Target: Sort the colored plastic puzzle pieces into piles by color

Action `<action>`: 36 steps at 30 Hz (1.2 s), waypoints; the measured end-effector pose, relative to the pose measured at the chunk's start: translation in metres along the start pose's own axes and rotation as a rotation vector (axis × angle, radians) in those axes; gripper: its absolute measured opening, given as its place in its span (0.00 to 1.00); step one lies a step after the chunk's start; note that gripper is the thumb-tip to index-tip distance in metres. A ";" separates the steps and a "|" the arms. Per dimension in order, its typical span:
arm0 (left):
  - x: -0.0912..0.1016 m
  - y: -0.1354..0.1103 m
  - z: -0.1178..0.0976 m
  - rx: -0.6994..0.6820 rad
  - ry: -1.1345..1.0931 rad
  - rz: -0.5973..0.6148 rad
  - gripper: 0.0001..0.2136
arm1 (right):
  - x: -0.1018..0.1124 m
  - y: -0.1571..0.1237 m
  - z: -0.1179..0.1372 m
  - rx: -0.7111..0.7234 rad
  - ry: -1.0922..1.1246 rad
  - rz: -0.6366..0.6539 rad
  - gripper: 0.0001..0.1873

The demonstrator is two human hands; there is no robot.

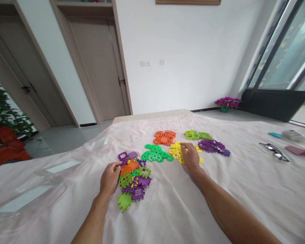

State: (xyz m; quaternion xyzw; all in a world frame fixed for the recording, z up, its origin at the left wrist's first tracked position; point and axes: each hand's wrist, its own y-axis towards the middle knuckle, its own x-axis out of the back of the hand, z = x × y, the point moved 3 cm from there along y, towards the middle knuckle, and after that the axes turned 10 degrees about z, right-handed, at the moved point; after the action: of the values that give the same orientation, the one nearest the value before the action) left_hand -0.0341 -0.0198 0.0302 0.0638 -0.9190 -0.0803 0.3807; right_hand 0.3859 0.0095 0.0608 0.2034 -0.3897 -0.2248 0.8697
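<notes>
Flat plastic interlocking building pieces lie in groups on the cloth. My left hand [110, 178] rests at the left edge of a mixed pile [134, 181] of purple, orange, green and yellow pieces. Its fingers are curled together, with a bit of yellow showing by the fingertips; what they hold is unclear. Over the yellow pieces [175, 151], my right hand [191, 156] reaches down with bent fingers closed on a yellow piece, partly hidden by the hand. Green pieces [155, 153] lie between my hands. Beyond them are orange pieces [164, 138], light green pieces [197, 135] and purple pieces [211, 146].
A pale cloth [173, 210] covers the table. Clear plastic containers [27, 198] stand at the left. Eyeglasses [275, 151], a pink folded item [299, 150], a small blue item [276, 135] and a whitish pack [293, 135] lie at the right.
</notes>
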 end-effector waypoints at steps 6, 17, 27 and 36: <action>0.000 0.001 0.000 -0.012 0.006 -0.017 0.15 | -0.015 -0.023 0.044 0.368 0.057 0.156 0.10; -0.001 0.001 -0.002 -0.034 0.021 -0.019 0.15 | -0.042 -0.097 0.155 0.836 0.058 0.753 0.18; -0.003 0.003 -0.001 -0.047 0.026 -0.013 0.14 | -0.048 -0.104 0.163 0.775 -0.010 0.777 0.18; -0.001 0.003 -0.005 -0.034 0.038 -0.005 0.14 | -0.071 -0.111 0.162 0.830 -0.007 0.810 0.15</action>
State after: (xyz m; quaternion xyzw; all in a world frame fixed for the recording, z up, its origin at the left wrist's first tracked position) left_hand -0.0306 -0.0173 0.0334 0.0610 -0.9100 -0.0954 0.3988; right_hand 0.1937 -0.0708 0.0601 0.3611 -0.4948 0.2969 0.7326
